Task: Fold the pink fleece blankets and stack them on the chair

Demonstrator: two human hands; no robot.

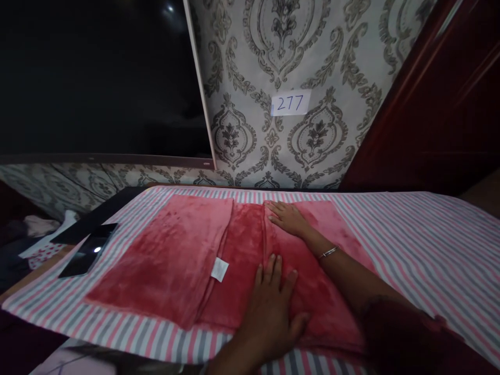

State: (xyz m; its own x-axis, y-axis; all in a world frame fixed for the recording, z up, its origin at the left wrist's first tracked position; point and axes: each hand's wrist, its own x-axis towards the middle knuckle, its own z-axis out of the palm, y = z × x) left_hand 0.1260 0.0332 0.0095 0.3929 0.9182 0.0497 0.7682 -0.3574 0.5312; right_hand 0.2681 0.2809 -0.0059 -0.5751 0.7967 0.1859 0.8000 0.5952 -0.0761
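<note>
A red plush blanket (167, 250) lies flat, its left and right sides folded inward with a strip of the middle layer showing between them. On the edge of the left fold is a small white label (220, 269). My left hand (269, 310) rests palm down with fingers spread, at the near part of the right fold's inner edge. Farther back, my right hand (288, 216) lies flat on the far end of that same fold, a silver bracelet (330, 252) on its wrist. Neither hand grasps the fabric.
Under the blanket is a striped cloth (425, 245) covering the table. A dark phone (89, 251) lies at the left. Behind stand a large black screen (101, 78) and a patterned wall bearing a paper marked 277 (291, 102). Dark red furniture (437, 104) rises at right.
</note>
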